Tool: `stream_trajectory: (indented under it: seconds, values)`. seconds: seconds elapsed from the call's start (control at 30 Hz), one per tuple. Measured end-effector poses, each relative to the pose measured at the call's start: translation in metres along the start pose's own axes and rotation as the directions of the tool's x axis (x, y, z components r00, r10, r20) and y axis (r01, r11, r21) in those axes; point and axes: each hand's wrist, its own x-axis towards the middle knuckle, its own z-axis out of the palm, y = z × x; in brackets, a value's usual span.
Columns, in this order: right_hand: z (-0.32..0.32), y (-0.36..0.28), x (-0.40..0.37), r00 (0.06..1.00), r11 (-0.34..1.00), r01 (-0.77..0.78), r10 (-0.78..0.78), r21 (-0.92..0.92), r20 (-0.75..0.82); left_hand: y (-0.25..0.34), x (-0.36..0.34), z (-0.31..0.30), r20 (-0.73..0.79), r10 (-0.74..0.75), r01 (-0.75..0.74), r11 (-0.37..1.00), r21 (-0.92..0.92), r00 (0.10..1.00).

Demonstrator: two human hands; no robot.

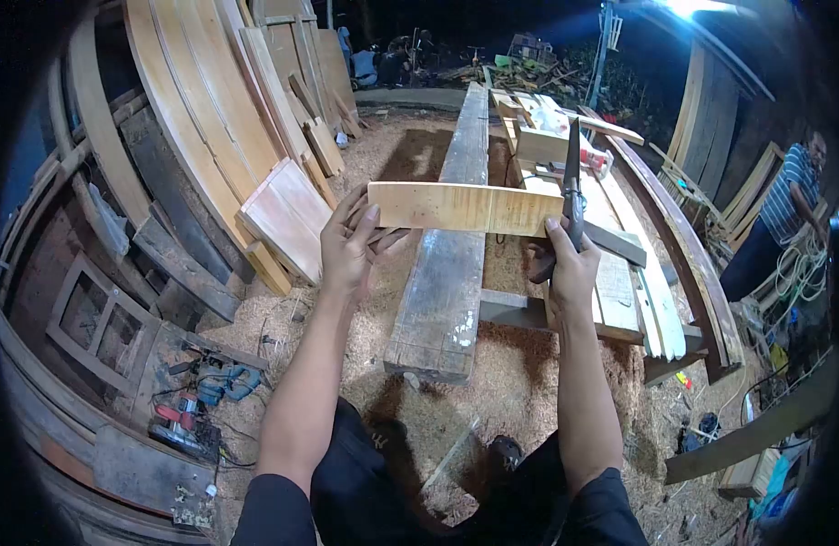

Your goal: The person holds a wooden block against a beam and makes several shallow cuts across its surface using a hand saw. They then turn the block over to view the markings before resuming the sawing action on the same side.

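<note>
In the head view, a short wooden board (460, 208) is held up crosswise between the two hands, above a thick timber beam (435, 291). The left hand (346, 238) pinches its left end, thumb on the near face. The right hand (576, 270) is closed around the right end and also holds a dark-bladed hand tool (573, 159), blade pointing up; its exact type is hard to tell. Just beyond the right hand lie long planks (620, 289) on a low surface.

The double load on the right hand looks like the weak point: if its fingers loosened to shift the tool, that end of the board could dip or slip out, and the tool could swing against the board and mark it, or nick the fingers. A pinch too near the left end could let the board twist. If dropped, it might hit the beam's edge and chip, then fall among the sawdust (283, 350) by the feet.
</note>
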Motion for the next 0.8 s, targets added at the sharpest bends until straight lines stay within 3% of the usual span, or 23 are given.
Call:
stream_trajectory:
  seconds: [0.23,0.8]
  values:
    - [0.006,0.001,-0.010,1.000,0.993,0.004,-0.008,0.114,0.030,-0.001,0.004,-0.008,-0.010,-0.006,0.006,1.000,0.027,1.000]
    - [-0.002,0.013,-0.013,1.000,0.993,0.002,-0.006,0.120,0.027,0.000,-0.004,-0.013,0.026,-0.006,0.005,0.999,0.033,1.000]
